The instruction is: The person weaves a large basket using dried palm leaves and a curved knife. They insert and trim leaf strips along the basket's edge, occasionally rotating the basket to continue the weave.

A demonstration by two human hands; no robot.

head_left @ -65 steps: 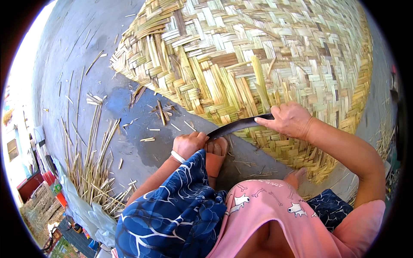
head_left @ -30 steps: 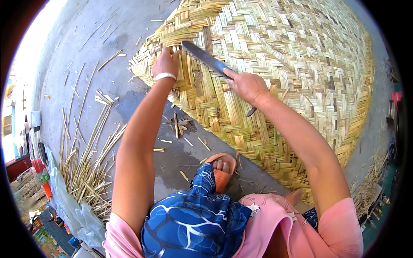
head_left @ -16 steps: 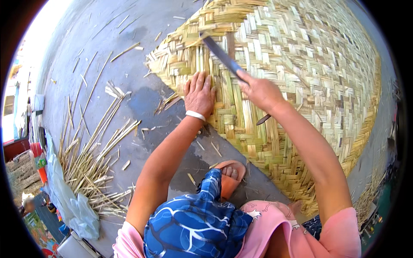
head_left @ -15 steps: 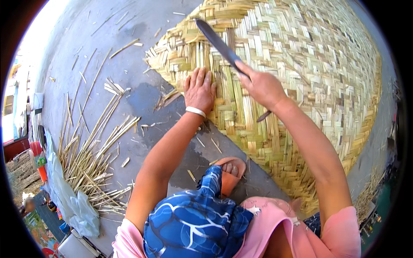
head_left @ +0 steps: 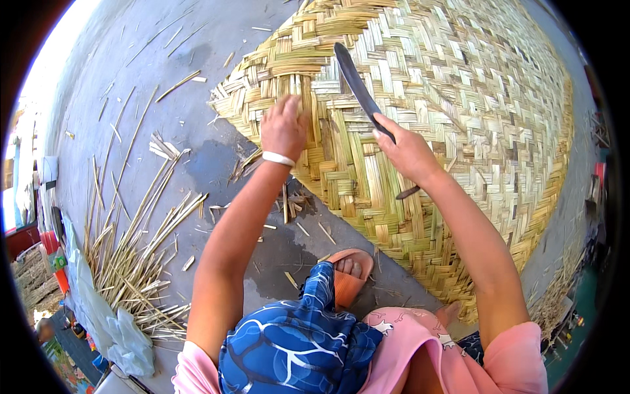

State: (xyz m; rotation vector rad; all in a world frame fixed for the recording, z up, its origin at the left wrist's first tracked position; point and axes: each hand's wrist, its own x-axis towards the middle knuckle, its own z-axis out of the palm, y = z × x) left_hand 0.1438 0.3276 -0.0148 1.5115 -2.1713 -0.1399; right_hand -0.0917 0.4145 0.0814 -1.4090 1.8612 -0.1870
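A large woven mat [head_left: 420, 98] of pale green and yellow flat strips lies on the floor, one corner pointing left. My left hand [head_left: 285, 130], with a white band at its wrist, is at the mat's near left edge, fingers bent inward. They are slightly blurred, and what they pinch is hidden. In my right hand [head_left: 408, 152] is a long dark knife [head_left: 356, 85] with a narrow, slightly curved blade. My fingers wrap round its lower part, and its thin rear end shows below the palm. The blade slants up and left over the mat, its tip right of my left hand.
Loose dry stalks [head_left: 131, 256] are heaped on the grey floor [head_left: 216, 59] at the left, beside a crumpled pale plastic sheet [head_left: 108, 315]. Cut scraps [head_left: 298, 205] lie along the mat's near edge. My sandalled foot [head_left: 352, 272] is just in front of it.
My left hand was flat on the mat with fingers extended; now it is farther left with fingers curled. The knife has moved right and stands more steeply.
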